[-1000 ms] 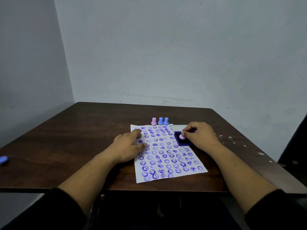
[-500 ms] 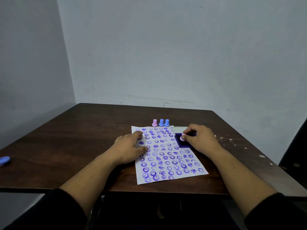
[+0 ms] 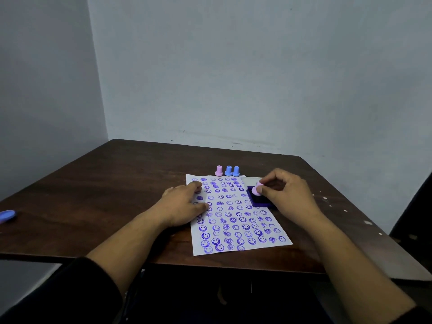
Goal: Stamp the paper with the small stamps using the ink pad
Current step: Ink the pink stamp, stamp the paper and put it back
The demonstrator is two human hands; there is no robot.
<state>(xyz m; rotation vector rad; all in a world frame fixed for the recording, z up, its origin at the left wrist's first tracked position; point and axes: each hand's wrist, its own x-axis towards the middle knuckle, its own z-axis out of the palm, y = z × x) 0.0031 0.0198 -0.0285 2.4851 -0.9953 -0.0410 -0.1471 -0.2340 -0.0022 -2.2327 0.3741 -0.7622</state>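
- Blue item (image 3: 7,215): at the worktop's (image 3: 117,183) far left edge, blurred.
- My left hand (image 3: 184,204): flat, fingers spread, pressing the paper's left edge; it grasps nothing.
- Paper (image 3: 233,213): white sheet, rows of purple stamped faces, lying mid-worktop.
- Spare stamps: one pink (image 3: 219,171), two blue (image 3: 232,171), upright in a row just beyond the paper's far edge.
- Ink pad (image 3: 259,200): dark, at the paper's right edge.
- Pink stamp (image 3: 258,189): tilted over the pad; contact unclear.
- My right hand (image 3: 285,192): grip pinched on that stamp.
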